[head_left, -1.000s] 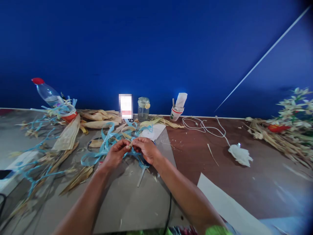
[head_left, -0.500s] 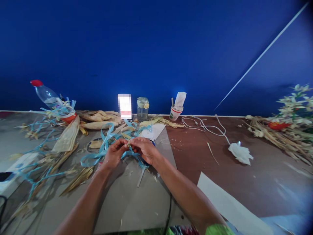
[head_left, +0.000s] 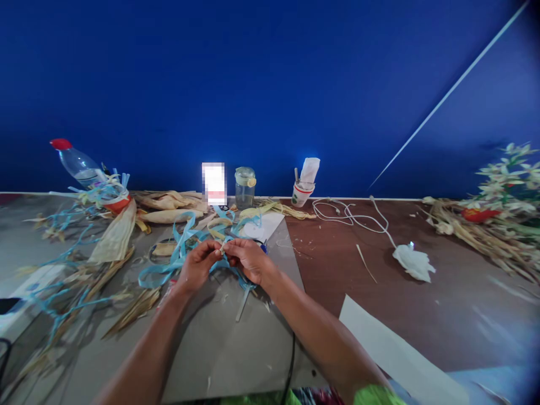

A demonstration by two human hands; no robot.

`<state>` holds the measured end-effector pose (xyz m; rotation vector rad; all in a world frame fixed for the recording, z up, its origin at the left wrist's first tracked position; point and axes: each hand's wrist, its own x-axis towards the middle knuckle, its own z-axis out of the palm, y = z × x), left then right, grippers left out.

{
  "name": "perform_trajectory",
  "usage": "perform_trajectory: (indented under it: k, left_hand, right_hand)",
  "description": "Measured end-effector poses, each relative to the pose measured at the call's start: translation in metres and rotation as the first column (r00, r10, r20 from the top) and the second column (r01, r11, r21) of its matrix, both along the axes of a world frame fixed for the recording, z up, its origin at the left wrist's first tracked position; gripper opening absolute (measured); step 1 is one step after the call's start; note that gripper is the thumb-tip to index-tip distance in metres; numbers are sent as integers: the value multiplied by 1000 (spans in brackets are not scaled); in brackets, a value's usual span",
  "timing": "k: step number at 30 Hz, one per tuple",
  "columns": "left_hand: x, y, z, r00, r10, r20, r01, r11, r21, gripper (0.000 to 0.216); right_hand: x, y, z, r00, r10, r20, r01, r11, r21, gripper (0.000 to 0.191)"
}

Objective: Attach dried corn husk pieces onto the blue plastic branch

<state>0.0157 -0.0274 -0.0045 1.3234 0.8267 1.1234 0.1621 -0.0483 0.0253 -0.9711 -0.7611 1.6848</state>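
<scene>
My left hand and my right hand meet over the middle of the table, fingertips pinched together on a small pale strip of dried husk. Both hands are closed on it. Under and behind them lies a tangle of light blue ribbon strips. A pale stick lies on the grey mat just below my right hand.
Dried husks and blue strips spread over the left. A tilted plastic bottle, a glass jar and a paper cup stand at the back. A white cable, a white husk flower, paper sheet and dried flowers lie right.
Both hands stay pinched on the husk strip, shifting only slightly as the fingers work it. The view has drifted a little.
</scene>
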Motion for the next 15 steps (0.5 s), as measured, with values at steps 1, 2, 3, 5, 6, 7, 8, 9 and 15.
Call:
perform_trajectory:
  k: [1,2,3,5,6,7,8,9,15]
  left_hand:
    - [1,0,1,1000,22,-13,-22,1000,7,21]
    - [1,-1,2,998,54,-30,-53,998,18,20]
    - [2,-1,2,994,94,-52,-92,995,39,19]
    - [2,-1,3,979,176,-106,-164,981,106,16]
    - [2,-1,3,970,208,-126,-189,971,147,14]
    - [2,-1,3,963,230,-138,-203,962,185,13]
    - [2,-2,3,960,243,-142,-209,954,214,11]
    - [3,-2,4,958,247,-143,-210,949,234,10]
    - [4,-5,9,958,251,-139,-209,943,260,6]
  right_hand:
    - [1,0,0,1000,-11,-9,11,1000,-2,30]
    - [2,0,0,999,-24,-25,23,1000,-6,30]
    - [3,1,-1,998,-35,-46,34,999,-11,29]
    - [5,1,-1,996,-47,-81,45,999,-27,27]
    - [5,1,-1,995,-45,-88,42,999,-33,26]
    - [5,0,-1,995,-41,-86,38,999,-35,25]
    - [5,0,0,996,-34,-78,31,999,-31,24]
    - [5,-1,1,997,-28,-66,27,999,-22,24]
    - [3,-5,6,999,-40,5,40,999,36,23]
